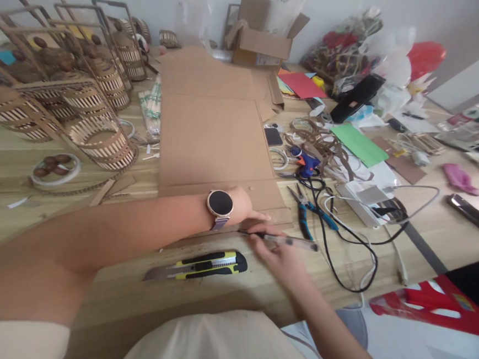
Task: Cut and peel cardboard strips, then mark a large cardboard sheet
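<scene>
My left hand [245, 203], with a watch [220, 203] on its wrist, lies on the near edge of a large brown cardboard sheet [213, 139]. A finger or thumb stretches out to the right; the other fingers are mostly hidden. In my right hand [280, 257] a slim pen [295, 242] with a clear barrel is held nearly level, its dark tip pointing left, close to the sheet's near edge. Closer to my body lies a yellow and black utility knife [208, 265], its blade toward the left, with neither hand touching it.
Several woven bamboo lanterns [103, 141] crowd the left side. Blue-handled pliers [303, 220], a blue glue gun [307, 161] and looping black cable [328, 264] lie to the right. An open cardboard box [262, 43] stands at the back, near coloured paper [300, 85].
</scene>
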Tool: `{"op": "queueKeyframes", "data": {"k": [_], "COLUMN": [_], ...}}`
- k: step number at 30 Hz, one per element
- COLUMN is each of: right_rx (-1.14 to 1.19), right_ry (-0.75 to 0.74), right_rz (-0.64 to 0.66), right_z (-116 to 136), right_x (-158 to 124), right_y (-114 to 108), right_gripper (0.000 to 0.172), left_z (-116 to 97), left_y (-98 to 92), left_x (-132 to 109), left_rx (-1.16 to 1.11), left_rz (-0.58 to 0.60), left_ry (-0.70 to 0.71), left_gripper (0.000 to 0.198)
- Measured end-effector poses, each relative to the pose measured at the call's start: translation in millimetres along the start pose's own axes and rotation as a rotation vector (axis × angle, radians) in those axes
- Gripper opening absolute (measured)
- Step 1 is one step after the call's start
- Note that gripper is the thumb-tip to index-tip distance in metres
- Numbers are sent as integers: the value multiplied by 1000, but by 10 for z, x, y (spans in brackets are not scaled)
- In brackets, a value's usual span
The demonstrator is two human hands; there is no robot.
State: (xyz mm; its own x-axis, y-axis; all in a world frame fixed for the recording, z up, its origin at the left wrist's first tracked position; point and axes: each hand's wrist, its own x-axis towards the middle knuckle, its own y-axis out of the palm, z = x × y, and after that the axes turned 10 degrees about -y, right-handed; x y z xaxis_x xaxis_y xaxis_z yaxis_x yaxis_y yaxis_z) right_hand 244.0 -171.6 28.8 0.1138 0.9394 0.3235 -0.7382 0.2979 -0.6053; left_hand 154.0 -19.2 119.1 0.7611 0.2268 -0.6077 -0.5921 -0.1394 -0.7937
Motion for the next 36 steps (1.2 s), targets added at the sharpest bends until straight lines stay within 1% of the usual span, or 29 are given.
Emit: {"op": "queueKeyframes", "data": {"k": [2,4,6,7,8,9,11,13,15,16,17,20,23,25,27,30,32,34,35,36], "right_rx": [-111,-214,-317,-359,-388,-402,-395,-397,-420,-430,-435,-451,-475,-492,-504,-525,-490,-387,-325,-248], "right_ry": [118,202,244,237,209,160,39,-38,-51,-46,-40,-23,-18,-23,-28,-25,-46,-103,-139,-167], "right_rz": [-55,-168,-291,-315,-308,-261,-107,24,87,93,92,98,120,121,116,63,-21,-78,-80,-41], "right_z": [-112,-187,-216,-217,-214,-211,-212,-228,-256,-270,-282,-292,-282,-299,-338,-345,-239,-30,102,241], "right_x": [-90,-166,-202,-200,-187,-165,-110,-68,-54,-54,-58,-63,-53,-40,-19,32,75,115,132,147], "right_y": [-270,-503,-624,-633,-610,-563,-443,-348,-312,-313,-323,-360,-376,-376,-372,-358,-328,-258,-201,-126], "right_gripper": [17,20,23,25,26,27,29,36,42,43,42,42,42,41,38,34,35,33,30,27], "left_z": [4,6,8,10,15,24,59,123,218,275,335,520,662,714,737,744,744,743,743,742], "left_y": [2,6,19,30,45,64,115,182,268,317,372,552,727,821,888,933,934,926,922,920], "left_x": [3,11,31,48,66,84,101,66,-33,-103,-181,-428,-622,-690,-708,-688,-677,-676,-676,-676], "left_rx": [0,-3,-7,-7,-6,-1,13,21,13,3,-7,-57,-134,-154,-159,-168,-175,-187,-192,-195], "left_rz": [12,14,-2,-10,-18,-27,-46,-83,-111,-114,-106,-42,34,53,46,21,11,14,22,28], "left_ry": [-3,-5,3,10,20,31,61,95,114,115,115,77,-11,-44,-50,-29,-15,-7,-6,-6], "left_gripper": [129,131,130,129,129,129,127,114,95,88,84,85,85,85,84,85,87,87,88,89]}}
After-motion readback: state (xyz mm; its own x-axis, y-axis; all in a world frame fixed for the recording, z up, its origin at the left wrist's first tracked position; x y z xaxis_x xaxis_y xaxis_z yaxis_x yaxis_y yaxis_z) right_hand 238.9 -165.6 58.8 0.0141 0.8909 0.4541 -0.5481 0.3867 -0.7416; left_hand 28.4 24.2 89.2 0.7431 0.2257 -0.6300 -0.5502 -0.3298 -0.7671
